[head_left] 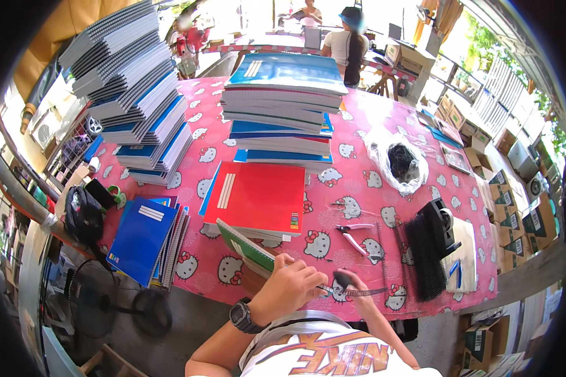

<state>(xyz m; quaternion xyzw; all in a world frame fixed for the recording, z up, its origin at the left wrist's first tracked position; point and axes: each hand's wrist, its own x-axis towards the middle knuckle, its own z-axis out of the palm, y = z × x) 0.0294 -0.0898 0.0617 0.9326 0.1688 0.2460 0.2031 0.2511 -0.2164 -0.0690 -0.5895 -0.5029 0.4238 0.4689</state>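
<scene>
A green notebook (250,247) stands tilted up at the table's front edge. My left hand (292,279), with a dark watch on its wrist, is closed at the lower corner of this notebook. A black spiral binding coil (368,292) runs sideways from near my left fingers across my right hand (353,290). My right fingers are closed around the coil, beside a small dark rounded piece (343,278) that I cannot make out. Just behind the notebook lies a stack topped by a red notebook (264,198). Pink-handled cutting pliers (355,237) rest beyond my right hand.
Tall stacks of spiral notebooks (132,81) and blue-topped notebooks (283,72) rise at the back. Blue notebooks (141,239) lie left. Black coils (422,257) and a plastic bag (399,163) sit right on the pink table (333,217). A fan (100,301) stands below left.
</scene>
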